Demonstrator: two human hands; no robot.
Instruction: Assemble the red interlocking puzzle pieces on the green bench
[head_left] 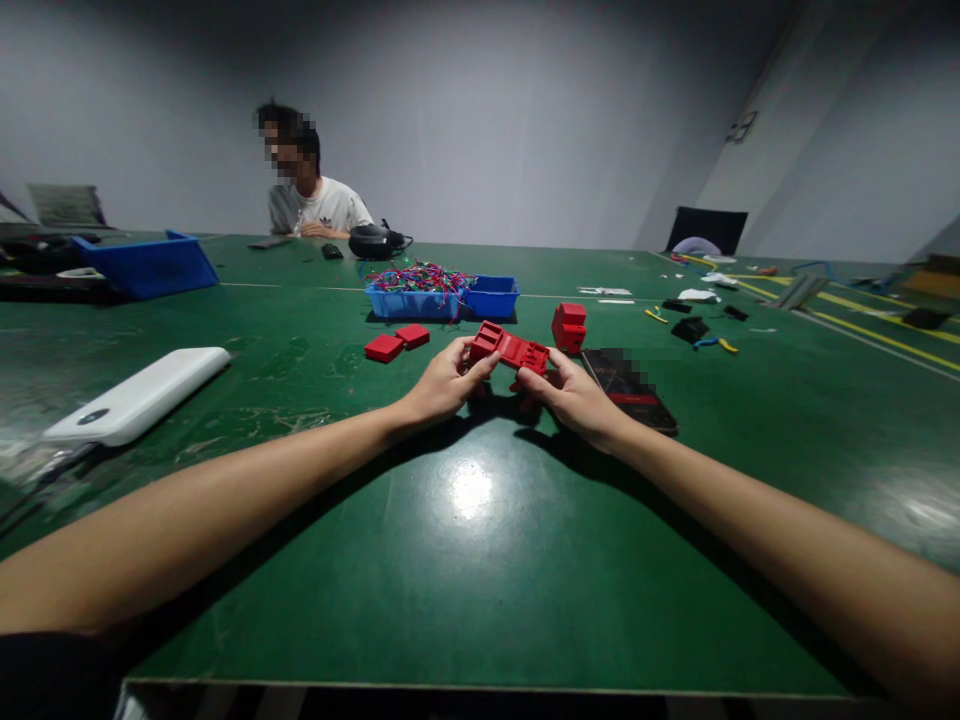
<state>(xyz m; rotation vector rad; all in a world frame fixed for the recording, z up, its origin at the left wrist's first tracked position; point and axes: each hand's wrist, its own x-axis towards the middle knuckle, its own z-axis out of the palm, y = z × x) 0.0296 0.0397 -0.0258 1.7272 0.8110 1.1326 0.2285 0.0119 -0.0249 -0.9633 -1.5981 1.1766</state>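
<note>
Both my hands hold one red plastic housing (511,350) just above the green table (480,560). My left hand (444,385) pinches its left end with closed fingers. My right hand (574,395) grips its right end from below. Two flat red lids (397,342) lie to the left of my hands. A red block-shaped part (570,326) stands just behind my right hand. A dark phone (630,392) lies beside my right wrist.
A blue tray (491,297) with coloured wires (420,278) sits behind the red parts. A white power bank (139,393) lies at left, a blue bin (150,265) farther back. A person in a white shirt (319,205) sits at the far side. Small cable scraps (694,328) lie at right.
</note>
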